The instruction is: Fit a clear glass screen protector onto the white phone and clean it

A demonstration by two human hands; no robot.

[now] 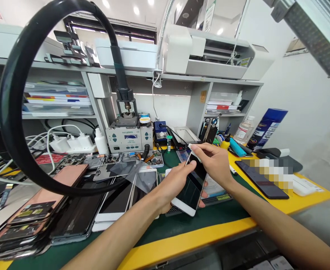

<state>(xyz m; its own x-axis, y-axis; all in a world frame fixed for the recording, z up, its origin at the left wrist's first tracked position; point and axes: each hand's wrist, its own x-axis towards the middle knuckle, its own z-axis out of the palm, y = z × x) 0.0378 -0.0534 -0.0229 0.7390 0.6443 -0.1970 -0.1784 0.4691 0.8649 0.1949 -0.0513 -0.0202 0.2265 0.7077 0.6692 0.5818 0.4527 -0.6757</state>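
Observation:
My left hand (174,185) grips a white smartphone (191,189) with a dark screen, holding it tilted above the green mat (210,217). My right hand (214,161) is closed at the phone's top edge, pinching a small white piece (191,146) against it. Both forearms reach in from the bottom of the view. The thumb of my left hand rests on the screen's left side.
Stacks of phones and screens (41,210) fill the left of the bench. A rework station (128,137) stands behind, with a black ring lamp (15,97) close to the camera. A dark phone (262,180), blue can (267,127) and bottle (243,129) lie right.

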